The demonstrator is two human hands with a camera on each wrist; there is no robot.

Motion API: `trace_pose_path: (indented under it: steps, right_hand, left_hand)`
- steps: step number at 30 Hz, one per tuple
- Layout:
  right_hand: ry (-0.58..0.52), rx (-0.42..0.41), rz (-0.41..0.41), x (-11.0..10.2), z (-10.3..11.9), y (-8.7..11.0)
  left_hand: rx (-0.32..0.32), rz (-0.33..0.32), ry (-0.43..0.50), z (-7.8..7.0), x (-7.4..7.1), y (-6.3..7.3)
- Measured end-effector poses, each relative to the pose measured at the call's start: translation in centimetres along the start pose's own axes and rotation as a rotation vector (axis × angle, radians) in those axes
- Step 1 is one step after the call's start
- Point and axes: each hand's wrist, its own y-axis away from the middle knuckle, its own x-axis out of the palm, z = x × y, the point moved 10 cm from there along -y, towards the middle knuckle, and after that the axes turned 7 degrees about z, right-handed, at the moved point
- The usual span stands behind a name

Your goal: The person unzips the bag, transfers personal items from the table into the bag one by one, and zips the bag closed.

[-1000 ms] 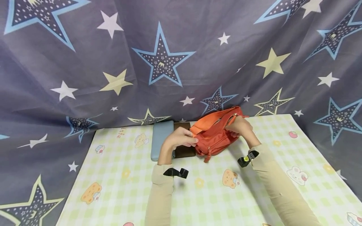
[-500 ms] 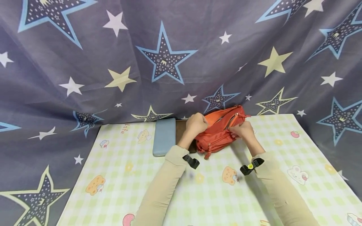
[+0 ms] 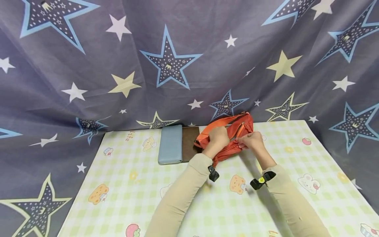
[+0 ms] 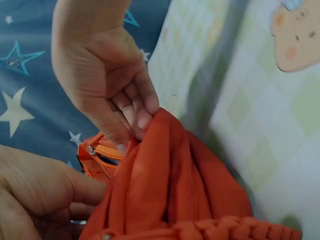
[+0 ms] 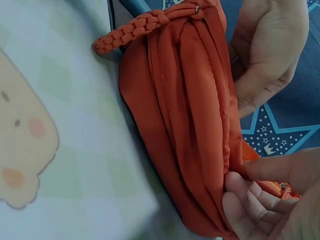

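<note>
Nearest, the right hand (image 3: 253, 141) pinches the fabric of a red bag (image 3: 232, 150) between its thumb and fingers, with little gap. The left hand (image 3: 219, 135) is at the bag's opening; its fingertips are hidden, so I cannot tell how far they are closed. The bag lies at the table's (image 3: 118, 210) far side, beside a brown flat thing (image 3: 189, 144), before a starry curtain (image 3: 207, 72).

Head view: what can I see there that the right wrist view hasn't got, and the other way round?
Only the head view shows beige sleeves, black wrist straps and pale yellow stars. Only the right wrist view shows the weave of the braided pull. Both show the red zippered bag, left hand, right hand, checked tabletop and starry curtain.
</note>
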Motion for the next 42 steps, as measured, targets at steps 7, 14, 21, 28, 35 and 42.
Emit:
trace_pose_path:
  steps: [7, 14, 21, 28, 35, 42]
  right_hand:
    - [0.016, 0.026, 0.004, 0.5, -0.4, 0.1]
    - [0.212, -0.005, -0.017, 1.1, 0.5, 0.1]
    - [0.418, 0.010, -0.086, 2.0, 1.1, -0.7]
    - [0.396, 0.054, -0.121, 2.4, 0.8, -1.3]
    - [0.406, 0.092, -0.182, 2.1, 0.3, -1.8]
    - [0.207, 0.092, -0.112, 1.3, -0.2, -1.6]
  left_hand:
    - [-0.110, 0.035, -0.122, 0.9, 1.0, 0.1]
    - [-0.105, -0.002, -0.174, 1.5, 0.8, -0.1]
    - [-0.044, -0.050, -0.088, 1.8, 0.1, -0.1]
    - [0.006, -0.056, 0.102, 2.8, -1.7, -0.1]
    - [0.071, -0.040, 0.320, 3.7, -3.0, 0.3]
    - [0.130, 0.005, 0.538, 4.5, -3.5, 0.7]
